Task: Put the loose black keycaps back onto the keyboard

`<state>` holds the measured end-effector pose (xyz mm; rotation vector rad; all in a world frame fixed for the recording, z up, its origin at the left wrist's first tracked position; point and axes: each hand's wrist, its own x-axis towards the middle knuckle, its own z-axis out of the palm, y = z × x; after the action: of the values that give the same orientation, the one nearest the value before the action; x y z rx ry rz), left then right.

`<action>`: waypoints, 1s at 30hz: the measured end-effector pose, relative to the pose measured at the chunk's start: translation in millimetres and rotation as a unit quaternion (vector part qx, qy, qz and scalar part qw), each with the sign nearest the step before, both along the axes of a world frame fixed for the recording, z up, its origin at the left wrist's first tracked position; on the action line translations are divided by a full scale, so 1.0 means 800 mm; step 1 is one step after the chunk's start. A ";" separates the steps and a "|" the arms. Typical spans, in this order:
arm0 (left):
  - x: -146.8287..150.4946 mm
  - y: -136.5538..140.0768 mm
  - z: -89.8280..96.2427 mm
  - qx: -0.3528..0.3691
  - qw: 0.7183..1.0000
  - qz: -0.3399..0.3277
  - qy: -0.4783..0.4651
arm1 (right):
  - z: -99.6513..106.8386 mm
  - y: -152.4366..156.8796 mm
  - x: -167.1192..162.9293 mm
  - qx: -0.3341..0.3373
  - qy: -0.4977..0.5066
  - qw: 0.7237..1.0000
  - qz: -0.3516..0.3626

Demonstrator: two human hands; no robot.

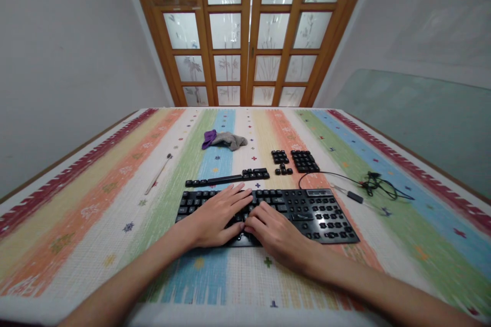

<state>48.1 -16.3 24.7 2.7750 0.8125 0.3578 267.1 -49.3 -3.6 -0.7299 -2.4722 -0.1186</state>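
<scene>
A black keyboard (pixel 326 225) lies across the near part of the table. Its right side shows bare key sockets, while keycaps sit on the upper left part. My left hand (pixel 220 214) rests flat over the keyboard's middle-left, fingers stretched out. Beside it my right hand (pixel 278 232) has its fingers curled and pressed together over the lower middle keys; what they grip, if anything, is hidden. Behind the keyboard lie loose keycaps: a long row (pixel 226 180), a small group (pixel 280 157), an arrow cluster (pixel 283 170) and a number pad block (pixel 305 161).
A grey and purple cloth (pixel 228 140) lies farther back. To the left is a thin brush (pixel 159 173). On the right are a coiled black cable (pixel 378 184) and a small black bar with thin wires (pixel 355 196). A striped tablecloth (pixel 95 225) covers the table.
</scene>
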 end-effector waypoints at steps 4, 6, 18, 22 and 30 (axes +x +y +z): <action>-0.001 -0.006 -0.004 -0.006 0.999 0.010 -0.041 | 0.002 -0.001 0.000 0.011 0.021 1.000 0.014; -0.001 -0.009 -0.007 -0.007 0.999 0.017 -0.045 | 0.006 -0.003 0.002 -0.002 0.026 0.999 0.021; 0.003 -0.013 -0.016 0.031 0.999 0.016 0.021 | 0.012 -0.008 0.010 -0.051 0.086 0.994 0.038; 0.002 -0.013 -0.016 0.030 0.999 0.015 0.018 | 0.010 -0.010 0.010 -0.058 0.101 0.993 0.025; 0.002 -0.013 -0.014 0.021 1.000 0.013 0.017 | 0.005 -0.010 0.014 -0.057 0.105 0.992 0.027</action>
<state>49.5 -27.0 13.9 2.8189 0.8606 0.3388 278.3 -57.6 0.3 -0.6853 -2.3097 0.1156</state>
